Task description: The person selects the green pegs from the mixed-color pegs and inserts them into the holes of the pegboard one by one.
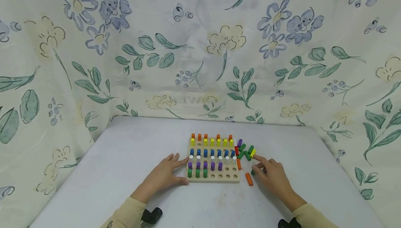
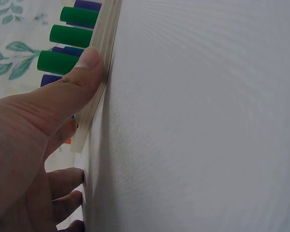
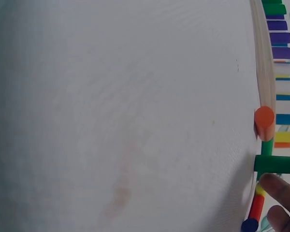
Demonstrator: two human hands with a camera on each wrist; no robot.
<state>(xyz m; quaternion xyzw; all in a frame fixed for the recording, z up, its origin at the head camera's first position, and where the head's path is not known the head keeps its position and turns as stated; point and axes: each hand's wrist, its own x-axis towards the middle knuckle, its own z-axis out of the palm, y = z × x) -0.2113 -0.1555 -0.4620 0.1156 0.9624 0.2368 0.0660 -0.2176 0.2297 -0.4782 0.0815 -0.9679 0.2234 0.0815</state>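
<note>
A light wooden pegboard (image 1: 216,180) lies on the table, with rows of orange, yellow, blue, white, purple and green pegs standing in it; bare holes show in the front rows. At its left side, my left hand (image 1: 166,174) touches the board with index finger and thumb, the other fingers spread. The left wrist view shows the thumb (image 2: 87,60) against the board's edge beside green pegs (image 2: 70,36). Right of the board, my right hand (image 1: 274,174) pinches a green peg (image 3: 278,164), upright in the right wrist view. An orange peg (image 1: 249,179) lies just left of that hand.
Loose green pegs (image 1: 247,155), a yellow peg (image 1: 253,153), a purple peg (image 1: 240,143) and a red peg (image 1: 236,150) lie along the board's right side. Another orange peg (image 1: 239,164) lies against its edge. Behind the white table (image 1: 141,134) hangs a floral cloth (image 1: 194,92).
</note>
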